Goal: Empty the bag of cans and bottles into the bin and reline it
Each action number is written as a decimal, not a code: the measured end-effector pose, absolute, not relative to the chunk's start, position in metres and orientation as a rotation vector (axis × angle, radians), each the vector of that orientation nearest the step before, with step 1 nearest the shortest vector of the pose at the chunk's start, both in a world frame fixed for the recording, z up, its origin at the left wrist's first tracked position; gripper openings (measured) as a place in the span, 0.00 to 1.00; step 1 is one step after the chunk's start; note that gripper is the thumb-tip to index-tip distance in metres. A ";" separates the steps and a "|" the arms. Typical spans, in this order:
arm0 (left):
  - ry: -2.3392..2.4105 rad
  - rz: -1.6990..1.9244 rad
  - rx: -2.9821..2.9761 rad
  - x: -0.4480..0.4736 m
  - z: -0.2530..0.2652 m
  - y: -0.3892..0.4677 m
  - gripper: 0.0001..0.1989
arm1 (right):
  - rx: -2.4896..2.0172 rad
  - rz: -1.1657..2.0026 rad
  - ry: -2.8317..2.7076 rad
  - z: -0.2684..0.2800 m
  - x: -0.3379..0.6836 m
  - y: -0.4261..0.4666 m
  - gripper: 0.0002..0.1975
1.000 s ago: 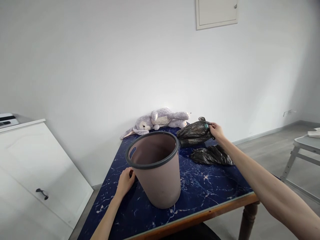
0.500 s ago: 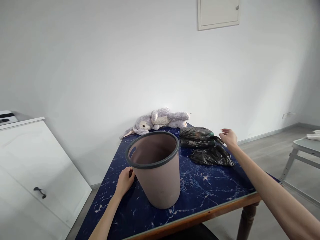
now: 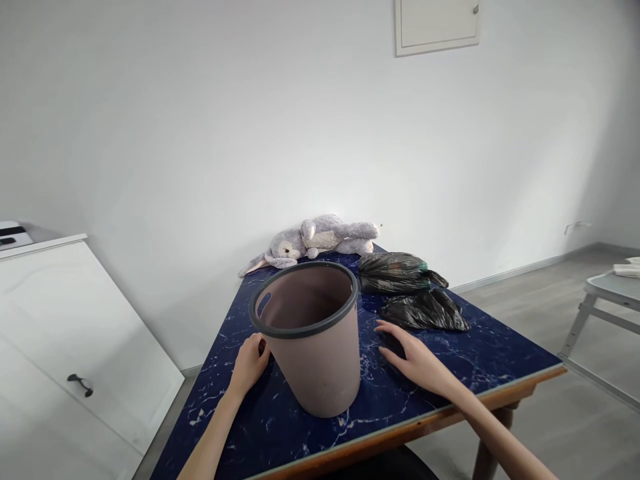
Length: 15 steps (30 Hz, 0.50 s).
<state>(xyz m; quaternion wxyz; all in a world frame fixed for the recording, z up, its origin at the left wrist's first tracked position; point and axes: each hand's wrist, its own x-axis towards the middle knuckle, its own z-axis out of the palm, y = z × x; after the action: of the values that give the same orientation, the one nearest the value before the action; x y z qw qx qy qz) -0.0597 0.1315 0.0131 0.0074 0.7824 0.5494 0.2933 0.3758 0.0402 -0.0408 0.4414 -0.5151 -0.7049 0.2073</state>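
In the middle of the head view a grey-brown waste bin (image 3: 320,373) stands upright, with a dark rim and an oval handle hole. My left hand (image 3: 250,363) rests on the table close to the bin's left side, fingers loosely curled in; nothing shows in it and the fingertips are partly hidden. To the right of the bin, my right hand (image 3: 415,357) is over the table with thumb and fingers apart, holding nothing. Just beyond it lies a crumpled black plastic bag (image 3: 425,311). Behind that is a fuller, tied black bag (image 3: 395,272).
A grey plush rabbit (image 3: 325,239) lies on its side at the back of the blue marbled table (image 3: 400,413), against the wall. A white cabinet (image 3: 85,333) stands at left. At right is a grey folding table or chair (image 3: 595,300) with something white on it.
My right hand has moved left and nearer, from beside the fuller bag's tied end to the table by the bin, and its fingers have spread. My left hand and the bin have stayed put.
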 end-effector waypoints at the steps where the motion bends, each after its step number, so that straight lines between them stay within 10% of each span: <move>1: 1.713 0.914 2.452 -0.060 0.013 0.131 0.13 | -1.309 0.523 -1.785 -0.043 0.373 0.037 0.24; 15: 1.673 0.903 2.491 -0.061 0.010 0.133 0.12 | -1.300 0.870 -1.819 -0.021 0.339 -0.001 0.66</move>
<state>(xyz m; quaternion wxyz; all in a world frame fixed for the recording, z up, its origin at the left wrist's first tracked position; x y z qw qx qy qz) -0.0606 0.1329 0.0100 0.0040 0.7949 0.5339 0.2882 0.3394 -0.0006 -0.0213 0.3628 -0.5050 -0.7064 0.3380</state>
